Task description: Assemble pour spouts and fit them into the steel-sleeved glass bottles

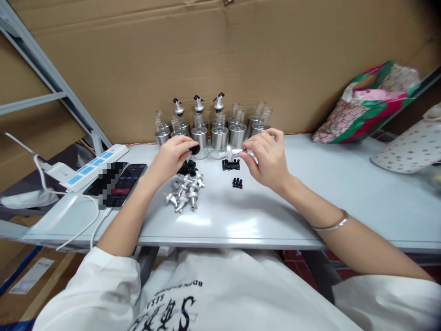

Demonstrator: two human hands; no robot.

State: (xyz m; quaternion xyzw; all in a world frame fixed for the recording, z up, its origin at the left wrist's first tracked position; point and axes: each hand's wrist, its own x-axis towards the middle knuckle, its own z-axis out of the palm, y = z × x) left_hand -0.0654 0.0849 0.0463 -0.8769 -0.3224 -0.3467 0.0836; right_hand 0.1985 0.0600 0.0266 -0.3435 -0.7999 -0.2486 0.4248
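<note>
Between the fingertips of my left hand (174, 154) is a black stopper (195, 149), pinched above a pile of similar black stoppers (188, 168). My right hand (267, 158) grips a silver pourer spout (234, 152) by one end, its other end pointing left toward the stopper; the two parts are apart. Below the left hand lies a heap of silver pourer spouts (186, 191). Under the held spout sit a row of small black pieces (231, 164) and a cluster of tiny black caps (237, 183).
Glass bottles with metal sleeves (219, 136) stand along the cardboard wall, and 3 carry pourers (199, 103). At left are phones (127, 184), cables and a power strip (98, 165). A patterned bag (358, 112) and a dotted white item (403, 147) occupy the right.
</note>
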